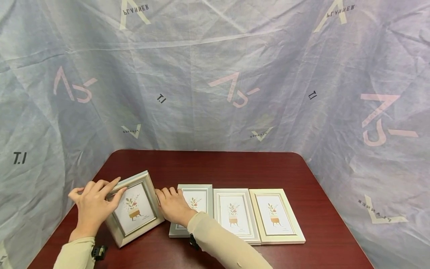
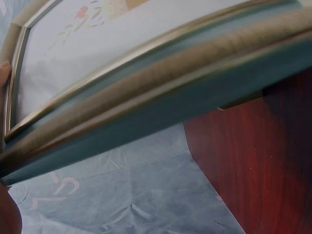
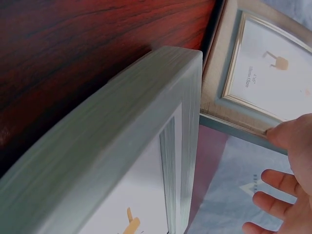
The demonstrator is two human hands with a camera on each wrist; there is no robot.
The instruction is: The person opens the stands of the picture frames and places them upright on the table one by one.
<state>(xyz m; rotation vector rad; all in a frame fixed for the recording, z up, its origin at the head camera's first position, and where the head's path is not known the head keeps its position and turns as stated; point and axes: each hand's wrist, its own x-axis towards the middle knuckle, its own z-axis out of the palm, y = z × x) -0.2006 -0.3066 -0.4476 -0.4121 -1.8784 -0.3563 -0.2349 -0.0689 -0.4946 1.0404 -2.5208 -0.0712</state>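
Observation:
A champagne-coloured picture frame (image 1: 152,220) is tilted up at the left of the table, its flower print (image 1: 134,213) facing the camera. My left hand (image 1: 95,201) grips its upper left corner, thumb on the front. At its right edge, my right hand (image 1: 174,205) holds the side; in the right wrist view one digit of the hand (image 3: 297,161) touches the frame's rim (image 3: 234,119), the other visible fingers spread off it. Blurred moulding (image 2: 146,80) of the frame fills much of the left wrist view. Whether its lower corner touches the table, I cannot tell.
A grey-green frame (image 1: 195,186), a whitish frame (image 1: 256,239) and a cream frame (image 1: 297,228) lie face up side by side on the dark red table (image 1: 235,168). My right forearm crosses over the first two. Grey printed cloth (image 1: 191,74) hangs behind and beside the table.

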